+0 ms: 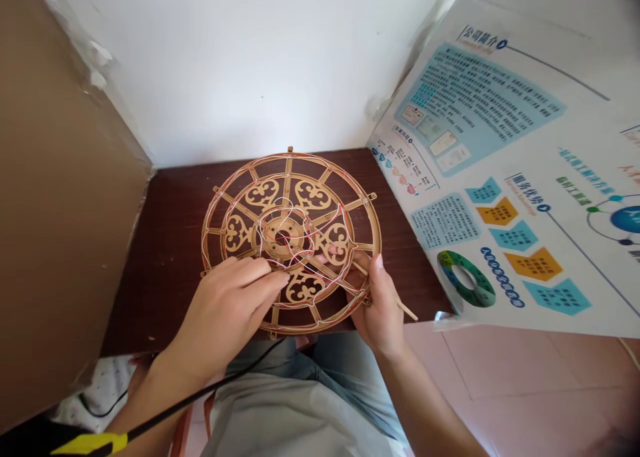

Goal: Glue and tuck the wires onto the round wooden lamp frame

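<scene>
A round gold openwork frame [309,288], with scroll cut-outs and a hub in the middle, is held tilted over the dark table. Thin red and white wires [327,280] run along its rings and loop loosely around the hub. My left hand [235,297] reaches over the near left part of the frame, its fingers pinched together at the wires just below the hub. My right hand [383,307] grips the rim at the right, thumb on top and fingers underneath. A thin wooden stick [409,310] also lies in that hand, passing behind the thumb.
The dark brown tabletop [165,244] meets a white wall panel [265,64] at the back. A brown board [55,197] stands on the left, a printed poster panel [480,197] on the right. A black cable [200,394] crosses below the left forearm.
</scene>
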Available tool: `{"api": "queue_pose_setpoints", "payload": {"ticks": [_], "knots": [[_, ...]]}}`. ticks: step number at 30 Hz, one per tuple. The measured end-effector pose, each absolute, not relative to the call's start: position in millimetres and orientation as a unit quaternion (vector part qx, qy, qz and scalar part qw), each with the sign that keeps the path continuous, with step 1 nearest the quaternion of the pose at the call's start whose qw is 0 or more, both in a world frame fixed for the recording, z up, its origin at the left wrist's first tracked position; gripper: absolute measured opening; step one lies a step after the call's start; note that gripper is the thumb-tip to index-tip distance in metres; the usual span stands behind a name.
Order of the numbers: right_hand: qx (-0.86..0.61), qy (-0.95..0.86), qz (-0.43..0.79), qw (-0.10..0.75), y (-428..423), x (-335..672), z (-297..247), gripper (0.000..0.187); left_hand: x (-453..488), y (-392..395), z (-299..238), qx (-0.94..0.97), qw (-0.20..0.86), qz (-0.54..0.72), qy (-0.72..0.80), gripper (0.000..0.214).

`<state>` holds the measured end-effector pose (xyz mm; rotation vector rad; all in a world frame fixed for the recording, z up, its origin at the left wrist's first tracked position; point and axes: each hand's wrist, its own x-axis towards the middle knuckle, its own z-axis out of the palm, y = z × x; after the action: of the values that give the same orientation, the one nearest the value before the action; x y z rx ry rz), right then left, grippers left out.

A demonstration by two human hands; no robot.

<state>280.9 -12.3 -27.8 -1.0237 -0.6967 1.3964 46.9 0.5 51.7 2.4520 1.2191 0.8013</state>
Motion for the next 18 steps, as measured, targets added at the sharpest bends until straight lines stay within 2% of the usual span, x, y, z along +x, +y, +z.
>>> {"api": "queue_pose_setpoints", "payload": {"ticks": [6, 13, 16, 18], "knots": [[-0.409, -0.323, 0.628, 0.578, -18.0, 277.7, -18.9, 0.053, 54.7, 3.7, 47.4, 0.902, 0.055, 0.186, 0.386, 0.026], [-0.399, -0.306, 0.627, 0.595, -11.7, 273.9, -20.3, 0.052, 54.2, -7.9, 62.1, 0.866, 0.123, 0.248, 0.415, 0.014], [-0.400, -0.303, 0.621, 0.602, -10.3, 274.3, -23.2, 0.052, 54.6, -11.9, 70.3, 0.859, 0.133, 0.290, 0.401, 0.014], [-0.402, -0.318, 0.617, 0.598, -9.8, 275.1, -25.0, 0.052, 57.3, -12.4, 72.2, 0.870, 0.126, 0.266, 0.396, 0.017]]}}
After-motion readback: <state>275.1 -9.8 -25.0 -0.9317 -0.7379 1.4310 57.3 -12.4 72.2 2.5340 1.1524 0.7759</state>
